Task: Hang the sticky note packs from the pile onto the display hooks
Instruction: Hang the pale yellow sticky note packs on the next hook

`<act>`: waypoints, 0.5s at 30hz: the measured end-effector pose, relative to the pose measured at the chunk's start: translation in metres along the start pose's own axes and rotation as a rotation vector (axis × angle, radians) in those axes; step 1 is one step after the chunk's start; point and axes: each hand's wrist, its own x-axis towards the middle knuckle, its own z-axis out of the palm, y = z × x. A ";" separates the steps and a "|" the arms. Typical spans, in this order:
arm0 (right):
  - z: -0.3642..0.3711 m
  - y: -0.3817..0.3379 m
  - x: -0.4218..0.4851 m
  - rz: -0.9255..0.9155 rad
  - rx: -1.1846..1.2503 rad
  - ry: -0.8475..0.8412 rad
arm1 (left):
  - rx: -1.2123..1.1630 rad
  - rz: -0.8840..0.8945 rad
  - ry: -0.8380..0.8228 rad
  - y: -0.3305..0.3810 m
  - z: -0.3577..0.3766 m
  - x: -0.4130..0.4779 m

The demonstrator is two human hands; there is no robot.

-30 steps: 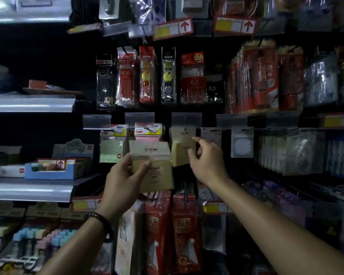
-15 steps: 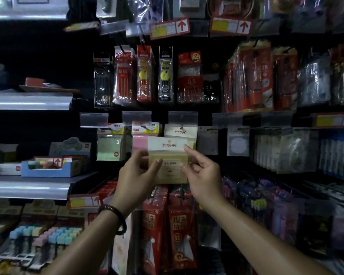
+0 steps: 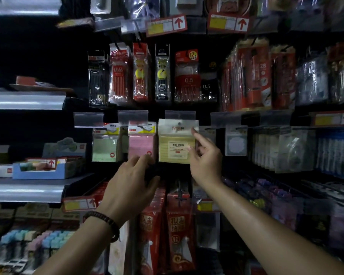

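Yellow pack (image 3: 177, 143) on the middle hook (image 3: 179, 123), head view only. Hangs upright, long axis vertical, face outward, just beside pink pack (image 3: 140, 144) on its left, with green pack (image 3: 105, 145) further left. Lies up and left of right hand (image 3: 206, 159), touching it. Sits much nearer that hand than left hand (image 3: 132, 176), low under the pink one.

Right hand released: index straight up along the pack's right edge, thumb tip lower down at the same edge, remaining fingers loosely bent, nothing pinched. Forearm reaching up from lower right.

Left hand slack and apparently empty, fingertips blurred at the pink pack's bottom edge, back of hand to the camera, bracelet (image 3: 107, 221) at the wrist.

Looks hung and done. Next, probably, a reach back for another; pile out of frame, direction unknowable.
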 end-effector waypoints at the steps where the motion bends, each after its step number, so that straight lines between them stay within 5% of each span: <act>1: 0.001 0.001 0.000 0.008 -0.022 -0.014 | 0.010 0.010 -0.006 0.000 0.001 -0.001; 15: -0.002 0.002 0.023 0.063 -0.438 -0.148 | 0.042 0.065 -0.028 0.000 0.000 -0.005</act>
